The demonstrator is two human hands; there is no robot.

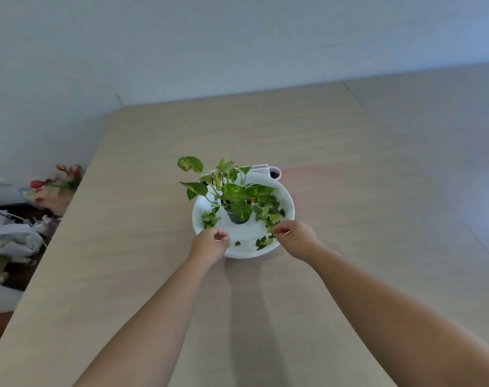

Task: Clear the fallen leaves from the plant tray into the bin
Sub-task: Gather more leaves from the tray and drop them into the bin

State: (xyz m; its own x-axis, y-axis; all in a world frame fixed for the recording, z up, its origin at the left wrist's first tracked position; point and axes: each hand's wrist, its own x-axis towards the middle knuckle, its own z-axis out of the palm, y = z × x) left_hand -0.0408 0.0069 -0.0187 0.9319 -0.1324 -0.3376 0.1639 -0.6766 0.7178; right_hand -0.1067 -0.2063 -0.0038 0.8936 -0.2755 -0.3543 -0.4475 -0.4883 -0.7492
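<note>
Both hands [210, 243] over the leaf-strewn tray [247, 247]

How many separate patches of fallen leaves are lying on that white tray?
3 patches on the white tray: one at its left, a big one at its right, and a small one at the near rim. The potted plant may hide more.

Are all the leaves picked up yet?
Not yet. The near middle of the white tray looks bare. The right hand pinches a leaf at the rim; the left hand is curled beside it. Leaf piles remain left, right and front.
</note>
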